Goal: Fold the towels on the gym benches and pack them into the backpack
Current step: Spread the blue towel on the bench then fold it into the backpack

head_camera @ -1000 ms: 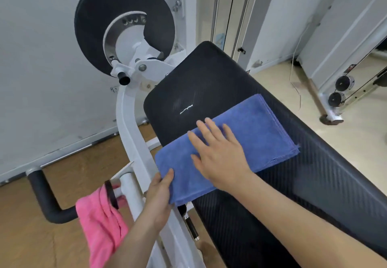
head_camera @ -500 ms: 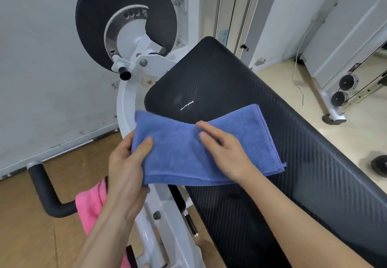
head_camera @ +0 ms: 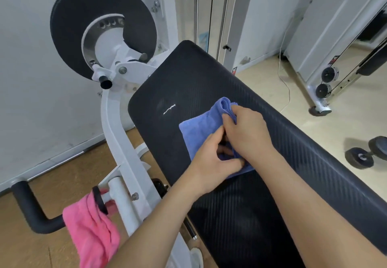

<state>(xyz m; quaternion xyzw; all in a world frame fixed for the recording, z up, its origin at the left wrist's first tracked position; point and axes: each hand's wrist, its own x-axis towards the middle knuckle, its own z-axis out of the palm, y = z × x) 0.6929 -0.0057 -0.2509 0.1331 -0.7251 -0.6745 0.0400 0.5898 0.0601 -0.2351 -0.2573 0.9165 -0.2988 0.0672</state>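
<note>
At frame centre a solid blue towel lies on a black bench pad with a fine woven carbon-fibre texture and a small white mark. Lower left, a plain bright pink towel hangs from the white machine frame. Upper left, a black weight disc. The floor is tan brown.

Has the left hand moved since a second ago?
Yes. The left hand has gone right, from beside the white frame onto the bench pad, and grips the blue towel next to the right hand.

Fuzzy blue cloth towel, matt woven-textured, perhaps vinyl, bench pad
</note>
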